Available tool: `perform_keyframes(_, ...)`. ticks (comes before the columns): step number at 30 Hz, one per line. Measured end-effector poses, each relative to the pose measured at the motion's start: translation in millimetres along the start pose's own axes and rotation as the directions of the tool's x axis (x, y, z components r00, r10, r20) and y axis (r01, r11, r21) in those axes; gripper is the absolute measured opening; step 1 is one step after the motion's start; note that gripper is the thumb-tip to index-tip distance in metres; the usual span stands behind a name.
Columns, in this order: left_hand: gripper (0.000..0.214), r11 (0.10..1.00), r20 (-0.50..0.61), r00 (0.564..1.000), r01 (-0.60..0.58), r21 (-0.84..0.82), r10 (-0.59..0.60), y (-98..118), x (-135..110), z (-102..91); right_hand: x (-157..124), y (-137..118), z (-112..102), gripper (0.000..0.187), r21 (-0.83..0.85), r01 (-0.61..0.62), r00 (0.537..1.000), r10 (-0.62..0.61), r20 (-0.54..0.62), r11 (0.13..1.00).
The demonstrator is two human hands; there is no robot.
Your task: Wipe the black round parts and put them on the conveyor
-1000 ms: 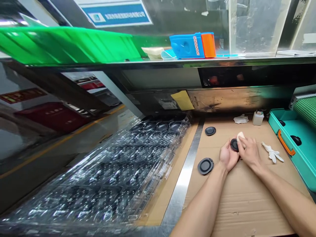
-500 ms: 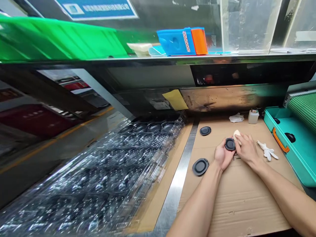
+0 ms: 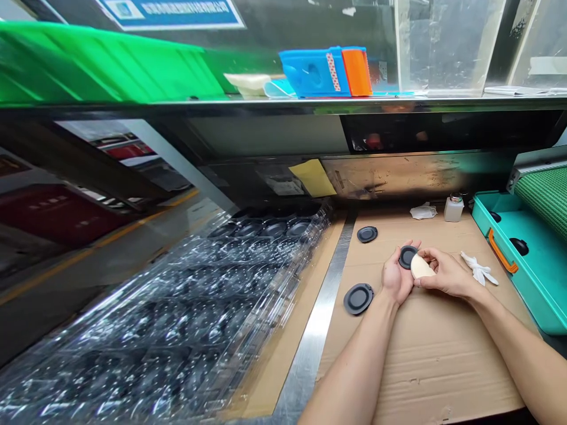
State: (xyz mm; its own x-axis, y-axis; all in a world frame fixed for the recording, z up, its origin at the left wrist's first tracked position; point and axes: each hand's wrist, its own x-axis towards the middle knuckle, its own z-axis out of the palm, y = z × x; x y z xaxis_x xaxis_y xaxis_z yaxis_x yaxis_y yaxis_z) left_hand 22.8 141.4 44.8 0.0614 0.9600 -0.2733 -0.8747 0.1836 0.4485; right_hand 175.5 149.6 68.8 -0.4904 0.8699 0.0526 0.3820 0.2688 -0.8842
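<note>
Matt black rubber disc (image 3: 407, 257), smooth cream sponge (image 3: 420, 267), rough corrugated cardboard (image 3: 420, 366)

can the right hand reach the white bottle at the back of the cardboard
Probably yes: the right hand is near, with only cardboard between it and the bottle, and the crumpled wipe and white glove lie to the sides. It holds a cream sponge, though.
</note>
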Motion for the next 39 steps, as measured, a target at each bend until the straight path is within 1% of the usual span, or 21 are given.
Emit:
perform_keyframes(3,0.034,0.999,-0.007,1.000,-0.029,-0.034,0.029,1,1,-0.8,0,1,2,0.056,-0.049,0.038,0.999,-0.038,-0.008,0.998)
perform_keyframes(6,0.034,0.996,-0.014,0.998,-0.065,-0.064,0.064,3,1,-2.7,-2,-1,2,0.055,-0.128,0.029,0.999,-0.032,-0.023,0.991)
perform_keyframes(8,0.034,0.996,-0.011,0.997,-0.072,-0.059,0.071,3,0,-3.8,-1,-3,3,0.051,-0.126,0.019,0.999,-0.024,-0.037,0.992)
perform_keyframes(11,0.033,0.998,0.038,0.997,-0.059,-0.019,0.060,0,-2,-3.3,2,-2,9,0.042,-0.019,0.034,0.995,-0.036,-0.093,0.999)
perform_keyframes(14,0.033,0.999,0.073,0.997,-0.021,0.032,0.019,-4,-5,-0.9,6,2,15,0.040,0.131,0.041,0.991,-0.024,-0.129,0.991)
perform_keyframes(15,0.033,0.999,0.070,0.998,-0.004,0.049,0.000,-5,-6,-0.1,7,3,16,0.039,0.167,0.029,0.994,-0.011,-0.110,0.986)
perform_keyframes(17,0.032,0.997,0.054,0.998,0.025,0.077,-0.029,-6,-8,0.9,7,6,12,0.039,0.183,-0.025,0.999,0.030,-0.022,0.983)
perform_keyframes(19,0.033,0.995,0.044,0.998,0.032,0.094,-0.036,-6,-9,1.0,6,9,3,0.037,0.123,-0.097,0.993,0.088,0.079,0.988)
perform_keyframes(20,0.033,0.995,0.044,0.998,0.030,0.100,-0.034,-6,-9,0.9,6,10,-2,0.036,0.072,-0.127,0.987,0.119,0.105,0.989)
perform_keyframes(21,0.033,0.994,0.044,0.999,0.023,0.106,-0.028,-7,-8,0.7,5,10,-6,0.035,0.014,-0.142,0.985,0.139,0.099,0.990)
perform_keyframes(23,0.033,0.994,0.041,0.999,0.008,0.111,-0.013,-8,-6,0.4,3,10,-10,0.034,-0.112,-0.115,0.993,0.114,-0.013,0.987)
perform_keyframes(25,0.034,0.995,0.033,0.999,0.017,0.098,-0.020,-10,-4,0.3,2,5,-6,0.035,-0.242,-0.045,0.987,0.006,-0.159,0.969)
perform_keyframes(26,0.035,0.996,0.029,0.999,0.033,0.085,-0.036,-11,-3,0.1,2,3,-2,0.035,-0.308,-0.006,0.980,-0.057,-0.193,0.951)
perform_keyframes(28,0.035,0.996,0.018,0.998,0.067,0.051,-0.068,-11,-3,-0.5,2,-3,7,0.035,-0.443,0.029,0.977,-0.119,-0.177,0.896)
perform_keyframes(30,0.035,0.997,-0.001,0.998,0.070,0.021,-0.070,-10,-2,-1.3,3,-7,11,0.036,-0.582,-0.034,0.981,-0.083,-0.174,0.813)
perform_keyframes(31,0.035,0.998,-0.012,0.998,0.063,0.015,-0.062,-9,-3,-1.6,4,-8,11,0.037,-0.638,-0.093,0.976,-0.055,-0.209,0.765)
perform_keyframes(32,0.035,0.998,-0.023,0.998,0.053,0.016,-0.053,-9,-3,-1.8,4,-8,11,0.038,-0.674,-0.149,0.967,-0.036,-0.253,0.724)
perform_keyframes(33,0.036,0.999,-0.030,0.998,0.049,0.024,-0.049,-9,-3,-1.8,4,-8,10,0.039,-0.693,-0.173,0.961,-0.034,-0.274,0.700)
perform_keyframes(34,0.036,0.998,-0.032,0.998,0.054,0.035,-0.052,-10,-2,-1.6,4,-7,10,0.040,-0.700,-0.160,0.963,-0.047,-0.266,0.696)
perform_keyframes(37,0.038,0.995,-0.018,0.997,0.077,0.063,-0.076,-12,-1,-0.6,4,-5,12,0.037,-0.692,-0.063,0.980,-0.086,-0.179,0.719)
perform_keyframes(39,0.038,0.995,-0.007,0.998,0.066,0.072,-0.065,-14,-1,-0.1,5,-5,14,0.037,-0.697,-0.133,0.969,-0.056,-0.241,0.705)
